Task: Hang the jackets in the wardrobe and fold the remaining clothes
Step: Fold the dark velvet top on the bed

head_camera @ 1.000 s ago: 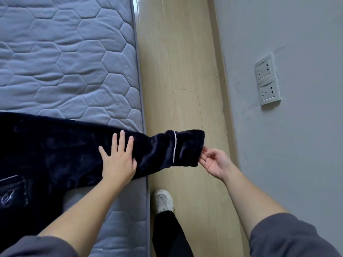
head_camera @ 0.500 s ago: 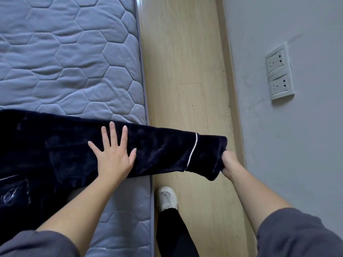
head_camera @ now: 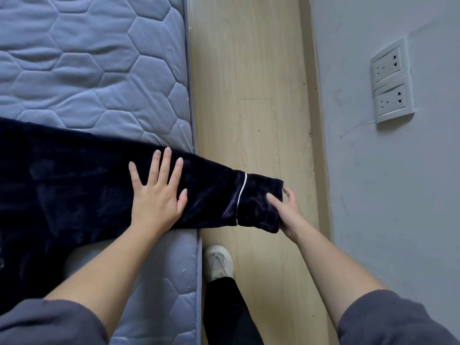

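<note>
1. Fabric filled the lower left of my head view. A dark navy plush garment lay spread on the grey-blue quilted mattress and ran off the left edge of the picture.
2. Its sleeve stretched to the right, past the mattress edge, and was held out level above the pale wooden floor.
3. A thin white line of piping crossed the sleeve just before the cuff.
4. I saw the left hand lying flat on the sleeve, palm down, with its fingers straight and spread wide. It sat close to the mattress edge and gripped nothing, only pressing the cloth down.
5. The right hand pinched the far end of the cuff. Its thumb lay on top of the fabric, and the other fingers were mostly hidden behind it, with one fingertip showing at the cuff's upper corner.
6. Both forearms were bare, and the grey top began near the bottom corners of the picture.
7. Below the sleeve, a white shoe and a black trouser leg stood on the floor just beside the mattress.
8. On the right I had a grey wall with two white sockets, one above the other. A wooden skirting board ran between the wall and the floor.
</note>
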